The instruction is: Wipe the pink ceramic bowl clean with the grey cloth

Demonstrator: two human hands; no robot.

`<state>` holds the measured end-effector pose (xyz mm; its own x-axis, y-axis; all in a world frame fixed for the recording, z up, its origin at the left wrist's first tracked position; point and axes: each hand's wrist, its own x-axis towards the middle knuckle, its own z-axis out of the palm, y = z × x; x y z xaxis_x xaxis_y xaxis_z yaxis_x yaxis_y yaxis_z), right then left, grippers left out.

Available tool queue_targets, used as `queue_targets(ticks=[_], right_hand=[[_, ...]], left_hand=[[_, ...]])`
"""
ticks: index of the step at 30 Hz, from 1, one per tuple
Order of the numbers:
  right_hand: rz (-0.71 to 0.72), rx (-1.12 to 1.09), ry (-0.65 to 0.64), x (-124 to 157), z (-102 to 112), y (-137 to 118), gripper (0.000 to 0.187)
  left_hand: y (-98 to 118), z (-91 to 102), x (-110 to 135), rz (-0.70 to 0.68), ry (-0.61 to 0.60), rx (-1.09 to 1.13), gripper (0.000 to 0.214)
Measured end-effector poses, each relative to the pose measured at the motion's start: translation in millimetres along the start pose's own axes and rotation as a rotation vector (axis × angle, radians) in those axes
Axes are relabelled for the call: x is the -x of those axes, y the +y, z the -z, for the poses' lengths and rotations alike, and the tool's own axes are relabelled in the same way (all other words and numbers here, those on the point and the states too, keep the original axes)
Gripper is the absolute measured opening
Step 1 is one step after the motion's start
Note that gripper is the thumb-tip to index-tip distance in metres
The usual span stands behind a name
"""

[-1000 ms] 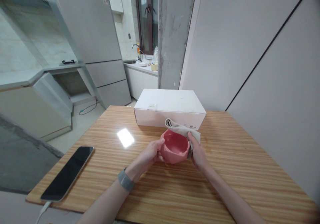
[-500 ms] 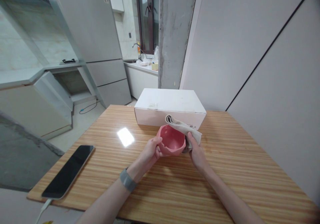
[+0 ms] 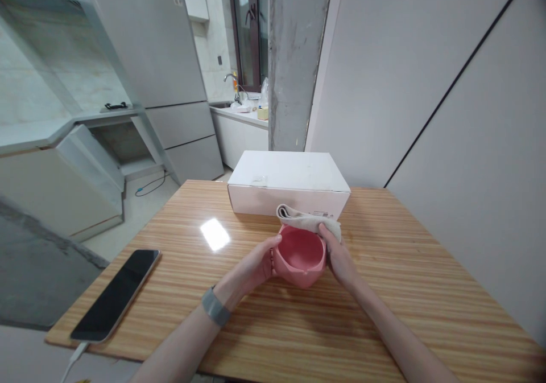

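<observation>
A pink faceted bowl (image 3: 302, 258) is held above the wooden table, its hollow facing up and toward me. My left hand (image 3: 261, 260) grips its left side, thumb on the rim and fingers underneath. On the other side, my right hand (image 3: 338, 253) holds a folded grey-beige cloth (image 3: 301, 219) against the bowl's right and far rim. The right fingers are partly hidden behind the bowl and cloth. A grey band (image 3: 215, 307) circles my left wrist.
A white cardboard box (image 3: 290, 179) stands on the table (image 3: 409, 269) just beyond the bowl. At the left edge lies a black phone (image 3: 116, 295) with a white cable (image 3: 73, 361) plugged in. A wall (image 3: 426, 58) borders the right side.
The bowl has moved slightly right and toward me, tilting so more of its near outer side shows. The cloth now lies flatter along the far rim. Both hands keep their hold.
</observation>
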<state>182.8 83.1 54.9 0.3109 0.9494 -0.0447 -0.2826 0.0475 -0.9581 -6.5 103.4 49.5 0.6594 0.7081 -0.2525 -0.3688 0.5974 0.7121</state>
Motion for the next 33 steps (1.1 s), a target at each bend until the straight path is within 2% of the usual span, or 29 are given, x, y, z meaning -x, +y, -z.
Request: queue_targets(ticks=[4,11,15,21,26,33], right_hand=[[-0.006,-0.015,-0.032,-1,0,4,0.048],[0.105,-0.119,0.024,3,-13,13,0.045],[0.085,-0.078,0.045,3,-15,16,0.046],[0.057,-0.023,0.083,0,-7,7,0.047],[-0.008,-0.009,0.016,-1,-3,2,0.044],[0.062,-0.06,0.042,-3,-7,10,0.046]], left_hand=[[1,1.7,0,-0.012,0.034,0.007,0.04],[4,1.8,-3,-0.152,0.206,0.048,0.036],[5,-4.1,-1,-0.205,0.113,0.05,0.037],[2,2.1,-2,0.003,0.057,-0.021,0.045],[2,9.9,-2,0.052,-0.011,-0.064,0.045],[2,1.7,-2,-0.072,0.126,-0.004,0.04]])
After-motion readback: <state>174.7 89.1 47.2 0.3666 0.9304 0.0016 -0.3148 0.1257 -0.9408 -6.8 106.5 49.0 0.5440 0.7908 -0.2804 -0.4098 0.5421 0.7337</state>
